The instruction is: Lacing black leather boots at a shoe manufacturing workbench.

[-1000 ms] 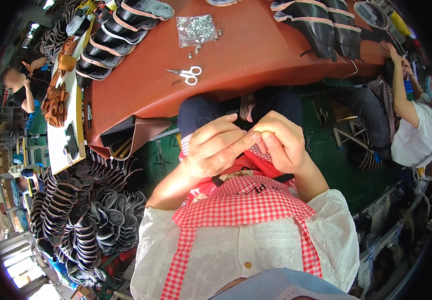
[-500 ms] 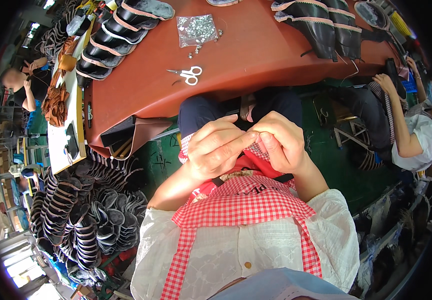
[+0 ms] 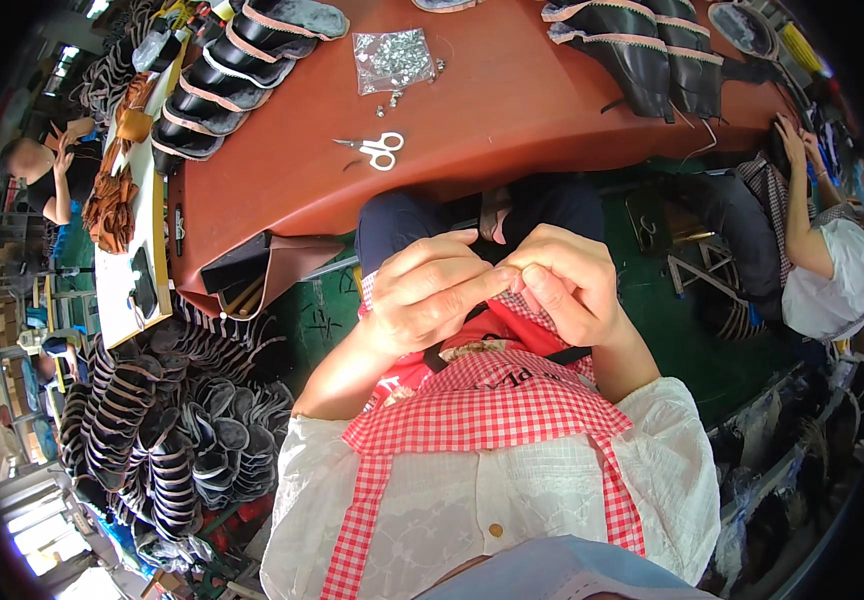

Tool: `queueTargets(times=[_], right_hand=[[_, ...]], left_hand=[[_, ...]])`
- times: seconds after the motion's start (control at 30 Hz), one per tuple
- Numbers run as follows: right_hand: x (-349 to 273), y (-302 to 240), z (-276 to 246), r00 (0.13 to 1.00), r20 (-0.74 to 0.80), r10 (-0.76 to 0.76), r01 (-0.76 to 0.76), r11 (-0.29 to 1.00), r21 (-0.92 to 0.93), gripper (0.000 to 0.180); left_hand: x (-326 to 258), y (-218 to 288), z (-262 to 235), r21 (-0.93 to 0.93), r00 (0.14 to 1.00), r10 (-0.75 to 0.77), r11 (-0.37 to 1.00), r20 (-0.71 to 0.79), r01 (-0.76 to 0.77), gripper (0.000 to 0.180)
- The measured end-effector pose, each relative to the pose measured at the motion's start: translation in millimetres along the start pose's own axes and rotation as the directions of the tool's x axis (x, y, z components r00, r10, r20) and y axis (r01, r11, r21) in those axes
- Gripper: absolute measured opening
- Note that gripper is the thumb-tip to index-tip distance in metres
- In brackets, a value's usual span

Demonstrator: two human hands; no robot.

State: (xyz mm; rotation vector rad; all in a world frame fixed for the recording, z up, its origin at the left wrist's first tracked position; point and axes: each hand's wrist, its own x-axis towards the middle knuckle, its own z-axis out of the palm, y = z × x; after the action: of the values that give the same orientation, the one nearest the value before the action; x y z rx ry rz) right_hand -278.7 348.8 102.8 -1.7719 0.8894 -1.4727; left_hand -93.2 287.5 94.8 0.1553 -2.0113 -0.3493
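Note:
Above my lap, my left hand and my right hand meet at the fingertips. Both are pinched closed, and whatever lies between the fingers is too small or hidden to name. Under them spreads my red-and-white checked apron. On the brown table ahead lie small scissors with white handles. Beyond them is a clear bag of small shiny metal pieces, with a few loose pieces beside it.
Black fur-lined shoe uppers line the table's left side; more black uppers lie at the right. An open pouch hangs at the table's near edge. Stacked uppers fill the lower left. One person sits at right, another at far left.
My hands stay together and shift only slightly. The person at right has raised their hands toward the table, and the person at left has moved their hands.

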Motion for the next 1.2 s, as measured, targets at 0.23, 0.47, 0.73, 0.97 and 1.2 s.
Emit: queueTargets(times=[0.23,0.47,0.73,0.97,1.2], right_hand=[[1,1,2,0.998,-0.004,-0.071,0.069,0.986,-0.152,0.006],[-2,4,4,0.998,-0.011,-0.057,0.056,0.994,-0.094,0.007],[0,-1,2,0.999,0.014,-0.039,0.040,0.996,-0.075,0.006],[0,3,5,0.999,-0.012,-0.045,0.045,0.998,-0.050,0.005],[0,-3,8,0.996,-0.017,0.091,-0.090,0.996,0.027,0.007]], left_hand=[[0,-1,3,-0.017,1.000,0.023,1.000,0.016,-0.023,0.038],[-1,2,4,-0.068,0.997,-0.073,0.995,-0.007,0.072,0.038],[-3,3,5,-0.117,0.995,-0.103,0.988,-0.003,0.102,0.033],[-8,8,5,-0.382,0.936,-0.353,0.866,-0.007,0.324,0.023],[-6,19,4,-0.521,0.802,-0.593,0.663,0.073,0.538,0.020]])
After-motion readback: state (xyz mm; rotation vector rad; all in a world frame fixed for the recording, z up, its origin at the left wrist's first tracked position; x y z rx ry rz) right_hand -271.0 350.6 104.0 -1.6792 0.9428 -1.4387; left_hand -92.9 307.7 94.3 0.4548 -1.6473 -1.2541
